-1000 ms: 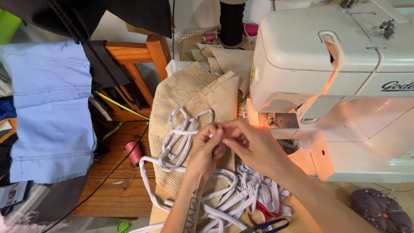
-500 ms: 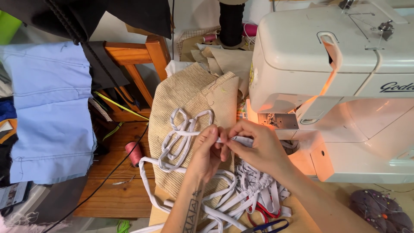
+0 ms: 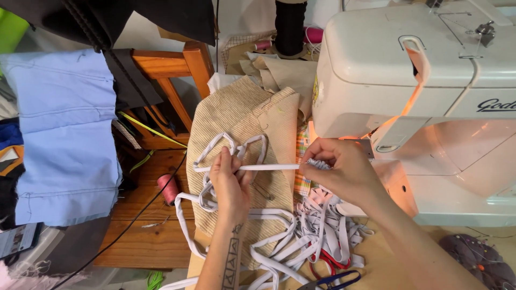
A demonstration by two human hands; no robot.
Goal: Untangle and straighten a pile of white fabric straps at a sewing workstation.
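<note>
Pulling elastic taut by the sewing machine.
L hand & R hand both pinch white elastic strip, stretched betw them; nothing under needle yet, big tangle left on table.

White sewing machine at two o'clock, pale blue folded cloth at nine o'clock, orange wooden chair frame at eleven, pink thread spool at eight, red-handled scissors at five, black thread cone at twelve.
</note>
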